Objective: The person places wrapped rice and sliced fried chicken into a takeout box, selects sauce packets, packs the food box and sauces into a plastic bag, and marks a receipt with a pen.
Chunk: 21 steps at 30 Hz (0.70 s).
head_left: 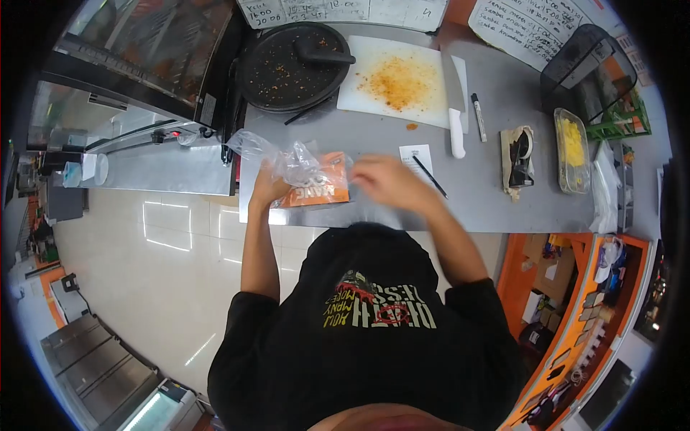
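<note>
A clear plastic bag (293,164) surrounds an orange box with white lettering (332,188) near the counter's front edge. At its left side, my left hand (269,187) is closed on the bag, with the loose plastic bunched above the fingers. My right hand (388,181) is at the right edge of the bag, its fingers curled together against the plastic; it is slightly blurred. Just beyond my right hand lie a white paper slip (417,159) and a dark pen (430,177).
On the steel counter (503,208) stand a dark stone mortar (269,72) with a pestle (323,56), a stained white cutting board (366,100), a knife (456,129), a marker (479,118), a tape dispenser (519,161) and a container of yellow food (572,151). A glass-fronted cabinet (144,50) is at left.
</note>
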Motion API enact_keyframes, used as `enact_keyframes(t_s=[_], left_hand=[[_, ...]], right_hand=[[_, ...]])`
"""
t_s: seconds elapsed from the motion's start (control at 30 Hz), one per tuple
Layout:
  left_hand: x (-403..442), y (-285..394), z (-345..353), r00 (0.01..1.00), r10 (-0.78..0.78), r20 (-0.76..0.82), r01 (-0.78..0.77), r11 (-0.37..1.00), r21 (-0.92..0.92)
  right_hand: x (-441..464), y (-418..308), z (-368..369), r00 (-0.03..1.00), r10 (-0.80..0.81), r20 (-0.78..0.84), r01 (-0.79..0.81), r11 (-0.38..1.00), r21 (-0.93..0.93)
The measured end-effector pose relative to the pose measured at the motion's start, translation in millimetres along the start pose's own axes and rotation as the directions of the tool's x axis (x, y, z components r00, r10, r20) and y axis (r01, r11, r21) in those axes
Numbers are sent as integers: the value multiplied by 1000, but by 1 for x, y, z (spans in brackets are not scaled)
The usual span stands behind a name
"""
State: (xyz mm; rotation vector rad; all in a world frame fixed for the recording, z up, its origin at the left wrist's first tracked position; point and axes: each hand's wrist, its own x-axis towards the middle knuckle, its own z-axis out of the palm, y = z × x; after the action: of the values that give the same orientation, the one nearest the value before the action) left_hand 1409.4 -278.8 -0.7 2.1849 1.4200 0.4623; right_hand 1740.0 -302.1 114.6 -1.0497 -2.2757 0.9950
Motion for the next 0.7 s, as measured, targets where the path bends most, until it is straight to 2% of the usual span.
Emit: enact_keyframes(t_s=[0.07,0.1,0.2,0.23,0.3,0.37,0.43,0.53,0.57,0.67,0.7], left_hand=[[1,20,-17,992,-114,52,125,944,-306],[-4,29,-22,981,-168,96,193,874,-445],[-20,20,-6,982,-161,-95,114,919,-378],[-26,16,-2,978,18,-208,-67,970,-233],[-25,21,0,959,71,-273,-152,945,-288],[-25,28,-5,969,71,-239,-145,940,-308],[-26,41,-20,995,29,-100,-57,956,-286],[-29,55,-31,960,152,-237,-197,963,-182],[-32,55,-31,972,153,-181,-187,964,-191],[-32,52,-31,958,196,-210,-228,964,-137],[-32,50,-32,964,174,-200,-206,967,-151]], right_hand=[[33,3,65,986,-101,-135,101,995,-10],[42,0,82,977,-72,-200,68,997,-26],[57,3,114,928,-4,-372,-12,999,-42],[58,5,121,912,18,-411,-29,999,-22],[57,1,122,898,76,-434,-68,997,34],[60,-3,117,898,139,-417,-105,989,106],[65,-2,119,897,178,-405,-133,982,137],[72,0,127,864,275,-422,-160,944,289],[73,-1,130,847,317,-427,-164,920,356],[78,-5,132,841,394,-371,-169,842,512],[79,-8,131,856,391,-337,-188,844,502]])
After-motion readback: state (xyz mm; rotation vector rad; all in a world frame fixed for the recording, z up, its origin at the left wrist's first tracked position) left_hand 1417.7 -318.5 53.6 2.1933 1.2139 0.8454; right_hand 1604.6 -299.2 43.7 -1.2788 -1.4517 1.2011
